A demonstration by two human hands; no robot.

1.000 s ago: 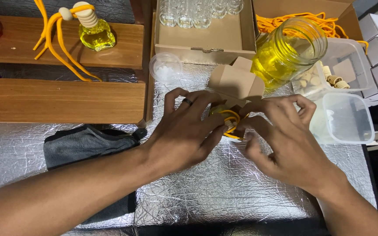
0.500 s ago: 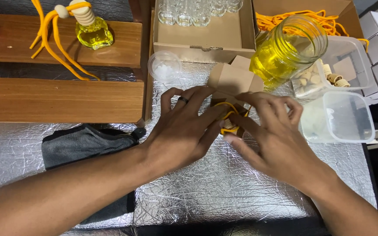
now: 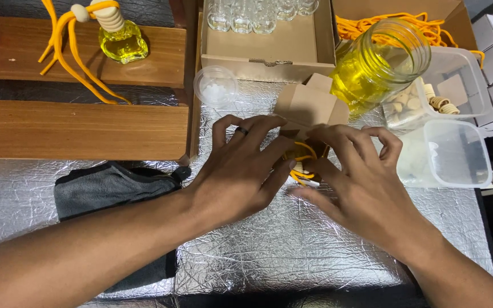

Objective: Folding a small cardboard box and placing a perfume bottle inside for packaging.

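left hand (image 3: 241,171), right hand (image 3: 360,182), half-hidden yellow cord (image 3: 299,153)

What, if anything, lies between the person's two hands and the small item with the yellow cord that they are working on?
Nothing visible does. The left hand and the right hand both close directly around the yellow cord, fingers touching it, just in front of the small brown cardboard box. What the cord is tied to is mostly hidden by the fingers.
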